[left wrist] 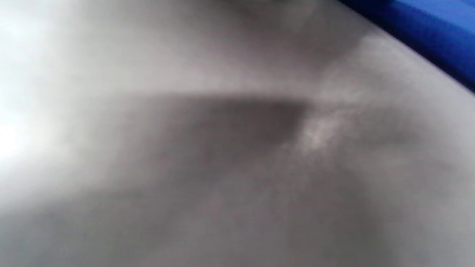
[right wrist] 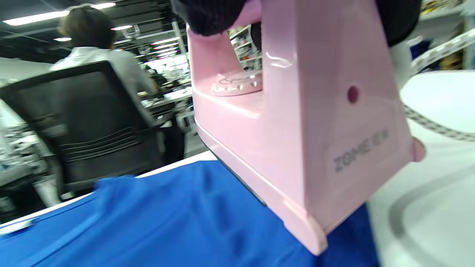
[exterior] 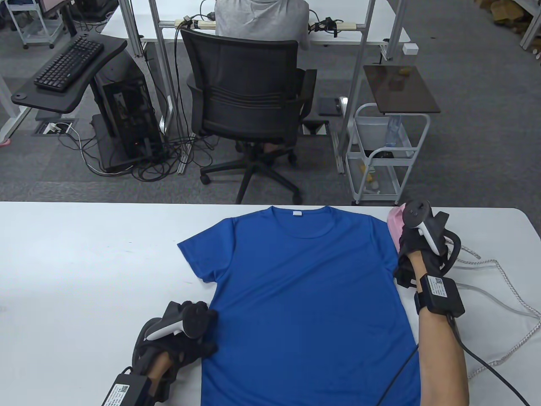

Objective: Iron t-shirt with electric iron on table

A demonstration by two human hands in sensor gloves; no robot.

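A blue t-shirt (exterior: 304, 296) lies flat on the white table (exterior: 84, 253), collar toward the far edge. My right hand (exterior: 416, 249) grips the handle of a pink electric iron (exterior: 395, 224) at the shirt's right sleeve. In the right wrist view the iron (right wrist: 297, 129) is tilted, its rear heel down on the blue cloth (right wrist: 167, 222) and its soleplate angled off it. My left hand (exterior: 192, 334) rests at the shirt's left hem edge, fingers on the cloth. The left wrist view is a blur of table with a strip of blue shirt (left wrist: 426, 33).
The iron's braided cord (exterior: 507, 296) loops over the table at the right. Beyond the far edge stand a black office chair (exterior: 249, 110) with a seated person, a white cart (exterior: 384, 156) and a keyboard stand (exterior: 67, 63).
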